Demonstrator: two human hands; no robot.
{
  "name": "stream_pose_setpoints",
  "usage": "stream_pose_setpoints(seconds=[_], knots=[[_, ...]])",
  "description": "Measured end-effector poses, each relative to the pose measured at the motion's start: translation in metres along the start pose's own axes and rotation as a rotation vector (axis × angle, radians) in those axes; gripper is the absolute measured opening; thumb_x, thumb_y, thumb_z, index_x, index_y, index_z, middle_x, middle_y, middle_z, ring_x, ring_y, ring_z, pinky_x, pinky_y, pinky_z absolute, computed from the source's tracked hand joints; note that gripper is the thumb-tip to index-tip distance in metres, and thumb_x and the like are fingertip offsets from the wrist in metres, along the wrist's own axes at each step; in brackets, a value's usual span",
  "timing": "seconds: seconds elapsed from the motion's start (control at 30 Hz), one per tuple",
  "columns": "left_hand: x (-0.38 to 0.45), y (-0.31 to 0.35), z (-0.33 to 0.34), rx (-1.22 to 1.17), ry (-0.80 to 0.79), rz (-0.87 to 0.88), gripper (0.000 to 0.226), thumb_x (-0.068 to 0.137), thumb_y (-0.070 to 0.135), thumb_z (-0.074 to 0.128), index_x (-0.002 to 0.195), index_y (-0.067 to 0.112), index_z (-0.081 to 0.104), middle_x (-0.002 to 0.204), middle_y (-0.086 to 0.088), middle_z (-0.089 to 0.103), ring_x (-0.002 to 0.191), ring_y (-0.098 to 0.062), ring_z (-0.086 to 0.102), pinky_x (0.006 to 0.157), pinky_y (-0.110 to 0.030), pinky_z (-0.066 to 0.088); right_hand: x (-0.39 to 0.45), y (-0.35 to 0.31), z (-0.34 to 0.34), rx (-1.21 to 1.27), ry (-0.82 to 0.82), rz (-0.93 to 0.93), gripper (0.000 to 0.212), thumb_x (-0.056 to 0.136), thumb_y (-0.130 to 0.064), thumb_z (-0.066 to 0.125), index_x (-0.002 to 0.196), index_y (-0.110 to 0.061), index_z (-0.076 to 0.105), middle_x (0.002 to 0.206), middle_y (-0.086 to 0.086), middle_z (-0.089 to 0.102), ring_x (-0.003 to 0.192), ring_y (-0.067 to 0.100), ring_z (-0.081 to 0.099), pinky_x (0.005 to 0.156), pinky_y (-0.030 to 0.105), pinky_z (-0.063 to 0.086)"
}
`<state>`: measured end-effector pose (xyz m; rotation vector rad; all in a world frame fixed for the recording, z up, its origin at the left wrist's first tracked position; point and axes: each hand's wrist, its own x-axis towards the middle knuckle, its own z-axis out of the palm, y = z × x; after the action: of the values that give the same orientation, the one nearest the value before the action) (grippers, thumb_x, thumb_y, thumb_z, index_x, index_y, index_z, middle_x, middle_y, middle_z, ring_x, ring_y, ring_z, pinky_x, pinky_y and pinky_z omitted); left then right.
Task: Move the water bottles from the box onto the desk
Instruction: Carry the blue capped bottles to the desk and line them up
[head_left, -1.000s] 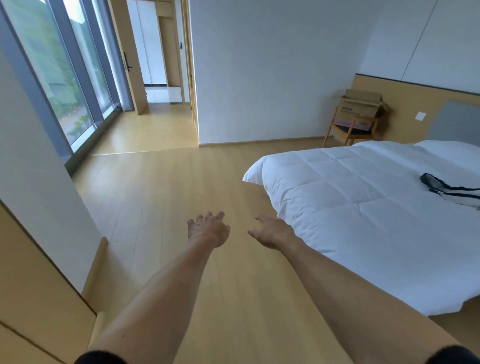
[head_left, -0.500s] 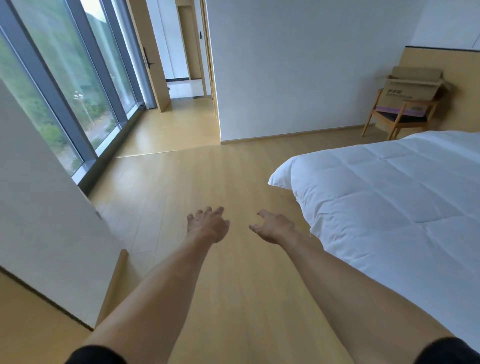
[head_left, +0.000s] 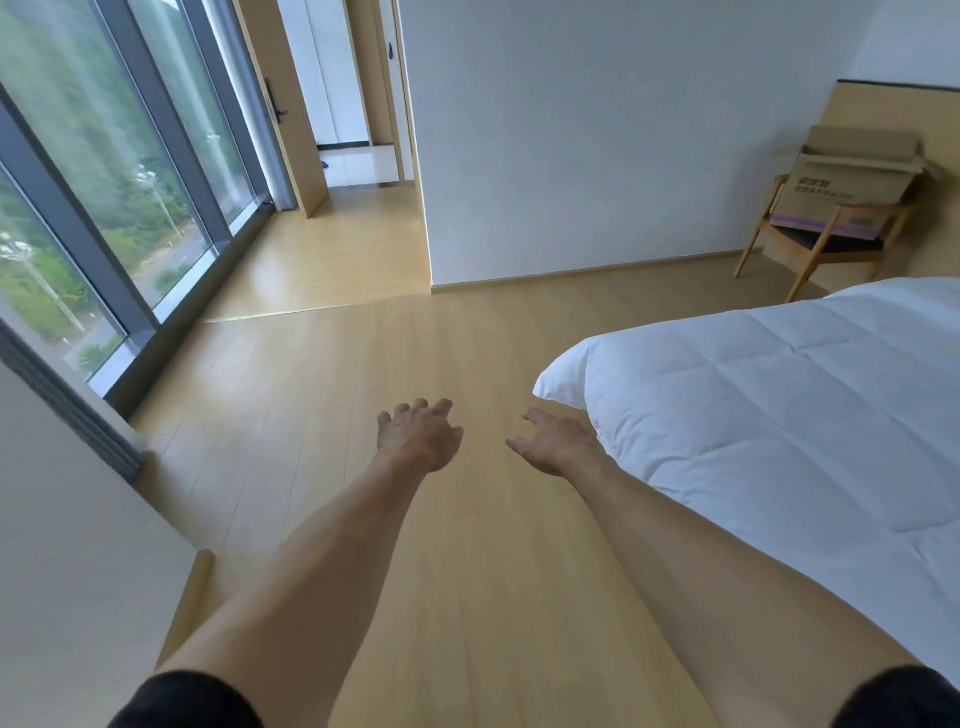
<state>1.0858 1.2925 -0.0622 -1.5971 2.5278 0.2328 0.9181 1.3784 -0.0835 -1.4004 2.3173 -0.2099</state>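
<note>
While the box (head_left: 852, 179) sits on a chair (head_left: 818, 236) in the far right corner, well away from both hands, no bottles can be seen, because the view does not look down into the box. No counter shows either.

Both arms reach out over the wood floor (head_left: 363, 374). On the left hand (head_left: 418, 436) the fingers are loose and a bit spread, and they hold nothing. On the right hand (head_left: 556, 441) the fingers are loose too, with the thumb out, and they hold nothing. The white bed (head_left: 779, 415) is just beside the right hand.

The view has turned to the left. A second ago the box was nearer the middle of the far wall, and now it is at the right edge. A dark thing that lay on the bed is out of sight now. More of the big window (head_left: 104, 182) and the doorway (head_left: 358, 140) shows. The hands look the same as before, out in front and holding nothing.

So I think the job has not started yet. The person must walk round the bed to get to the box.
</note>
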Motion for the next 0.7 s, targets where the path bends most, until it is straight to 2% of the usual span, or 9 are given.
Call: stream_pose_setpoints(seconds=[0.3,0.7], knots=[[0.174,0.003,-0.019,-0.022,0.018,0.089,0.052,0.103,0.048,0.035,0.152,0.030,0.036,0.150,-0.007,0.045,0.138,-0.030,0.041,0.111,-0.047,0.029,0.152,-0.007,-0.039,-0.026,0.041,0.092,0.063,0.098,-0.058,0.044,0.153,-0.027,0.035,0.150,0.006,0.045,0.137,0.027,0.044,0.108,0.042,0.038],[0.416,-0.021,-0.090,-0.044,0.014,0.183,0.053,0.103,0.046,0.036,0.153,0.030,0.035,0.150,-0.006,0.046,0.137,-0.031,0.041,0.111,-0.047,0.029,0.363,-0.058,-0.117,0.039,0.067,0.168,0.063,0.099,-0.054,0.046,0.154,-0.025,0.034,0.155,0.003,0.044,0.142,0.026,0.039,0.112,0.041,0.035]])
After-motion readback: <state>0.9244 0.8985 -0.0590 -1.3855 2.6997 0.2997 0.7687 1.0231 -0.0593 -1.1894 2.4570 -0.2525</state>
